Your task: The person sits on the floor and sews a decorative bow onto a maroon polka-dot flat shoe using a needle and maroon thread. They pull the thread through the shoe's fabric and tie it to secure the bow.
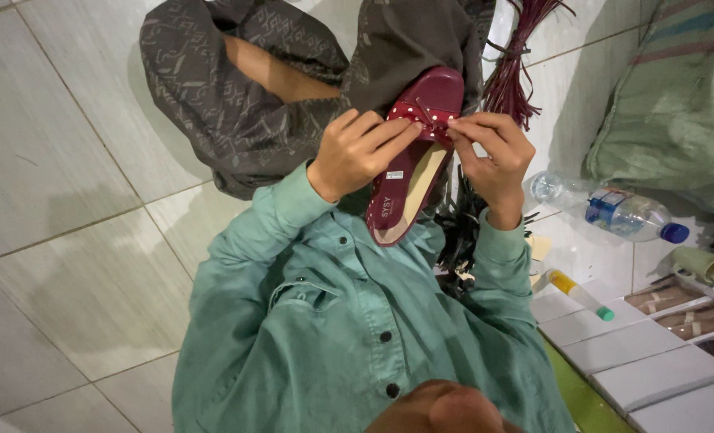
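Above the lap, the left hand (355, 152) grasps the light, stiff maroon dotted flat shoe (411, 152) while the right hand (492, 152) pinches its bow (425, 114), probably soft and best held lightly.

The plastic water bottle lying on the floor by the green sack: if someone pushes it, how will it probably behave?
The plastic water bottle lies on its side on the smooth tiled floor, so it would likely roll. It looks nearly empty, so probably light. Its thin clear wall may dent when squeezed.

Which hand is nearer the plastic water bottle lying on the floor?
Right hand: it pinches the bow on the red shoe, just beside the bottle. The left hand is across the shoe, farther off.
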